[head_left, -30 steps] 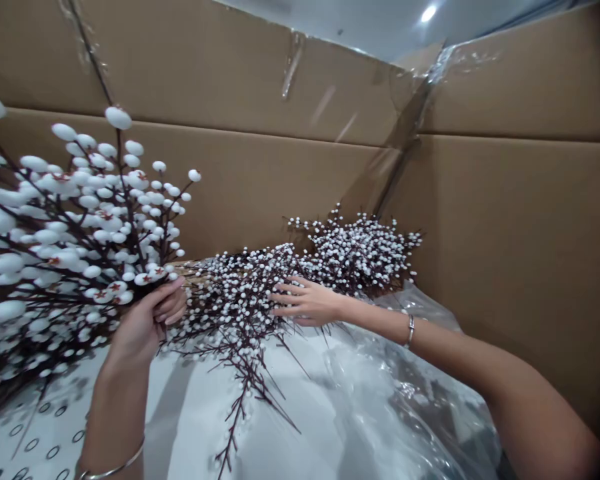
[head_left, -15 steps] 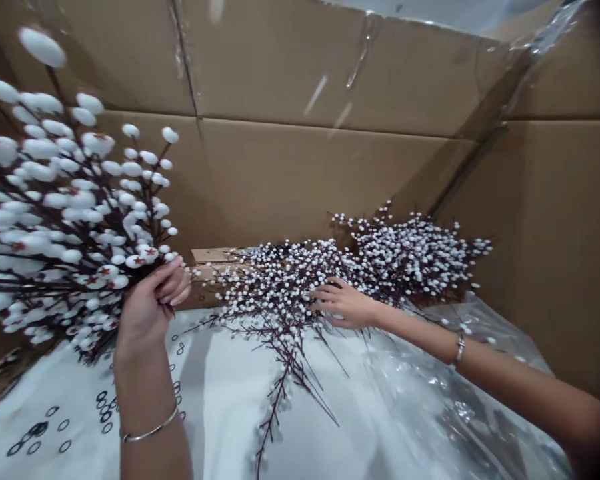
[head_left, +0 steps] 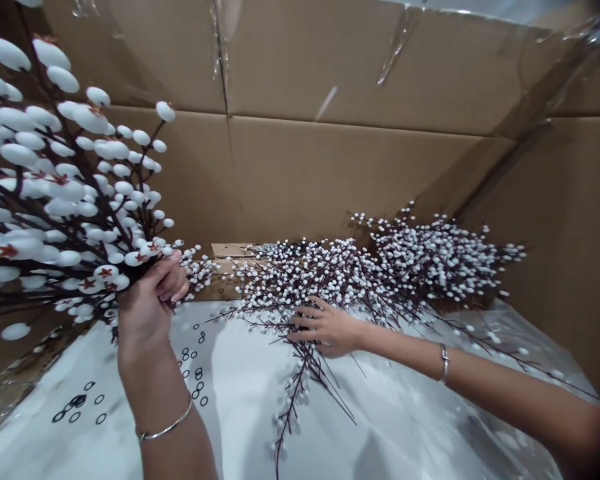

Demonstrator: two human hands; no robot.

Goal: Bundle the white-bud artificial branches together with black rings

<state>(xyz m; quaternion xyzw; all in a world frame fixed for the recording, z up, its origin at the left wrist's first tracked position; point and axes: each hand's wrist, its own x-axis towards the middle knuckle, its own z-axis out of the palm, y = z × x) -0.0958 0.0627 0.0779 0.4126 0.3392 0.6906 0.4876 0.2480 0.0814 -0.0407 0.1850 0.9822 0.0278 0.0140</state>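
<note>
A thick bunch of artificial berry branches point(head_left: 75, 200), white berries on dark brown stems, fills the left side. My left hand point(head_left: 150, 300) is closed round its stems low down. Across the middle lies a loose pile of smaller-looking white berry branches point(head_left: 310, 267). Over the front edge of that pile rests my right hand point(head_left: 325, 327), fingers spread and touching the stems. Its fingertips are partly lost among the twigs, but it grips no branch that I can see. One single branch point(head_left: 290, 413) points from the pile toward me.
Several small black rings point(head_left: 77, 403) are scattered on the white surface point(head_left: 240, 400) at left. Another heap of berry branches point(head_left: 440, 260) lies at back right. Clear plastic sheeting point(head_left: 480, 413) covers the right. Tall cardboard walls point(head_left: 340, 160) stand behind.
My right hand has moved slightly left and nearer to me over the pile. The left hand still holds its bunch. The view has turned a little to the left.
</note>
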